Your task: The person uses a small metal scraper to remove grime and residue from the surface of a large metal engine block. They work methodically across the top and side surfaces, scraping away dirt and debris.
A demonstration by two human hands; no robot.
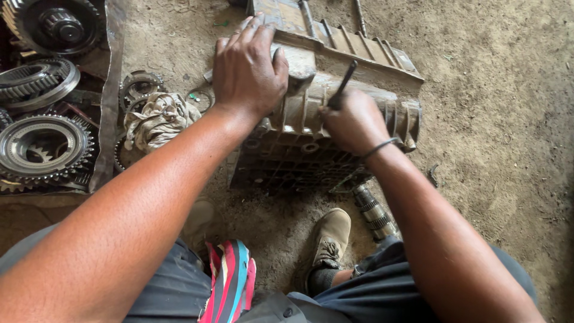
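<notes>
Gripping a dark rod [342, 85] upright against the ribbed top of the casing [335, 128] on the dirt floor [496, 107], the right hand [354, 122] works beside the left hand [248, 69], spread flat on the casing's left end.

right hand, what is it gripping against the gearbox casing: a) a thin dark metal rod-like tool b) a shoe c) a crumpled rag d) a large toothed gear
a: the right hand is closed around a thin dark tool whose shaft sticks up above the fist, held against the dirty metal gearbox casing, while the left hand lies flat on top of the casing; the rag and the gears lie off to the side.
</notes>
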